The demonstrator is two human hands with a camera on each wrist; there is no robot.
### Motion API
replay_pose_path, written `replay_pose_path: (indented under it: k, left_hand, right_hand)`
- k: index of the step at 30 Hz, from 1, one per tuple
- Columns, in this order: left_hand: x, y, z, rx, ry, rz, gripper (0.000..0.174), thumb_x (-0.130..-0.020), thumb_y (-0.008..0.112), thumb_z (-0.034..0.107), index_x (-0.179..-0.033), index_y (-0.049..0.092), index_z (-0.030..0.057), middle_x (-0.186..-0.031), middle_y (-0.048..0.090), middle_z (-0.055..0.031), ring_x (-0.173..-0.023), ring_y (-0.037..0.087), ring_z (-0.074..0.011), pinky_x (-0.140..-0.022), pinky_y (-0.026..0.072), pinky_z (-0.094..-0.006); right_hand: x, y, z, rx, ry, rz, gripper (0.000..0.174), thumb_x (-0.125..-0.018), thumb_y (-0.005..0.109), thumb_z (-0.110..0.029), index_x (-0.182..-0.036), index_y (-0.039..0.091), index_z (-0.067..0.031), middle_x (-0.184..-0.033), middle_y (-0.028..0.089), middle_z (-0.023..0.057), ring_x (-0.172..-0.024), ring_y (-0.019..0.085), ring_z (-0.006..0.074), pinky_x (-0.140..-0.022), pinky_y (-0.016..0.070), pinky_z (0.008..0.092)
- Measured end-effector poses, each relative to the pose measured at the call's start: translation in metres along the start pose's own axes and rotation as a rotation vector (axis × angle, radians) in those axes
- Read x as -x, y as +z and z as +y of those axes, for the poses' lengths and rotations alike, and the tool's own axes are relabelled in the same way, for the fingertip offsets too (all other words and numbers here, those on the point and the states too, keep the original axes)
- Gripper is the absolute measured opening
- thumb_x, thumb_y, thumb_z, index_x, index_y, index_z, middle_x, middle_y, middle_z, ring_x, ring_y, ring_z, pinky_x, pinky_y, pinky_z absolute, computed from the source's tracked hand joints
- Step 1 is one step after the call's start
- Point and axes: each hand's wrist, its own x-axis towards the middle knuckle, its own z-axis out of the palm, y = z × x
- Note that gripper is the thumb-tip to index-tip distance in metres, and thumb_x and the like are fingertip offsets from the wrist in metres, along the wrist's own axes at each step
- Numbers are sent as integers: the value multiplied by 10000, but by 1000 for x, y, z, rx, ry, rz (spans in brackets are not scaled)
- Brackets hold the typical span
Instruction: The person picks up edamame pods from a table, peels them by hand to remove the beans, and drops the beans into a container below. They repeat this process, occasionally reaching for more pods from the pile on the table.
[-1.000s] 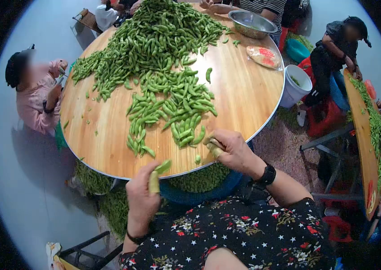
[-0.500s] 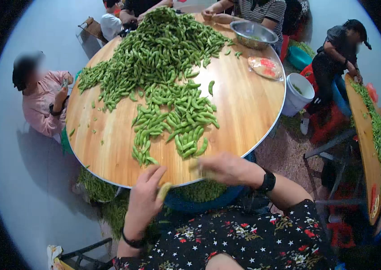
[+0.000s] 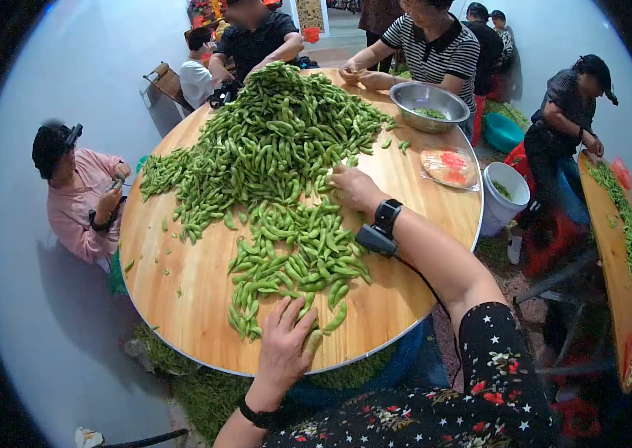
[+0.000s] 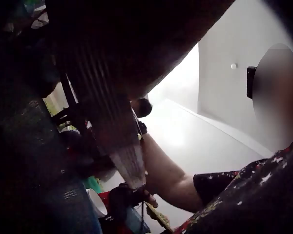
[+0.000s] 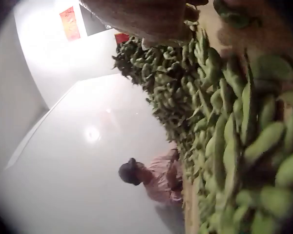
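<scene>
The pods are heaped on the round worktop. The right hand lies on the heap's right side, its fingers sunk among pods; I cannot tell whether they grip one. At the heap's near end the left hand rests with fingers spread flat, touching a pale pod. The left wrist view is too dark to show any fingers.

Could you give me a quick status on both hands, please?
Left hand flat on near pods. Right hand on big pile, fingers hidden. Nothing blocking.

Communal food-prep room: people shelling bean pods at round tables.
</scene>
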Motion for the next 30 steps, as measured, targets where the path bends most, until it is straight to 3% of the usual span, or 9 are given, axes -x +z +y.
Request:
replay_pose_path:
  k: [5,7,11,15,19,21,23,29,30]
  left_hand:
    - [0,1,0,41,-26,28,429,-747,681,182,-1135,585,28,-1231,515,-189,-1189,433,-407,-1000,341,-484]
    - [0,1,1,49,-24,40,436,-748,679,177,-1144,579,24,-1236,509,-192,-1195,426,-408,-1002,336,-482]
    - [3,-3,3,5,-25,84,439,-751,678,178,-1148,576,22,-1236,506,-193,-1197,423,-405,-1003,331,-485]
    - [4,-3,3,12,-56,148,428,-762,675,189,-1146,581,28,-1239,500,-191,-1198,424,-400,-1005,316,-494]
    - [5,-2,0,6,-45,169,433,-762,684,208,-1146,585,33,-1229,511,-190,-1207,421,-393,-994,320,-481]
    - [8,0,-3,-4,-23,194,467,-754,663,197,-1176,564,22,-1235,494,-177,-1214,403,-378,-996,307,-482]
    - [13,-4,-6,36,-36,273,494,-747,694,250,-1168,572,24,-1239,499,-188,-1210,416,-383,-986,321,-477]
    - [48,-30,-58,-238,-379,227,868,-737,705,442,-1382,333,-4,-1417,309,-274,-1323,268,-434,-1071,244,-499]
    - [46,-27,-62,-279,-400,64,945,-736,685,493,-1399,263,-32,-1440,253,-286,-1340,228,-442,-1087,216,-505]
  right_hand:
    - [8,13,-31,-123,187,30,147,-777,539,-101,-870,564,11,-859,588,239,-845,591,389,-768,472,465]
    - [17,23,-55,-254,70,57,167,-777,534,-113,-874,543,23,-850,585,252,-844,582,413,-760,464,476]
    - [19,2,-94,-375,18,-257,199,-773,533,-96,-934,521,19,-902,574,242,-851,563,420,-751,452,469]
    - [-17,12,-68,-241,121,81,209,-761,554,-80,-955,535,-4,-903,576,229,-858,569,389,-765,460,456]
    - [-14,23,-90,-380,73,-192,222,-755,544,-98,-957,584,-16,-890,620,251,-864,596,404,-764,474,454]
    - [-1,10,-102,-361,-53,-202,242,-774,508,-82,-994,576,-6,-897,614,246,-853,587,412,-761,473,456]
    - [13,-5,-99,-576,72,-38,203,-798,481,-74,-972,557,-2,-885,602,243,-827,580,414,-750,468,465]
    - [101,-57,-69,44,261,-5,154,-865,519,-138,-945,494,-10,-892,579,241,-812,580,413,-699,456,481]
    - [110,-40,-69,79,311,16,153,-852,518,-126,-950,487,-13,-891,567,230,-804,580,409,-687,461,476]
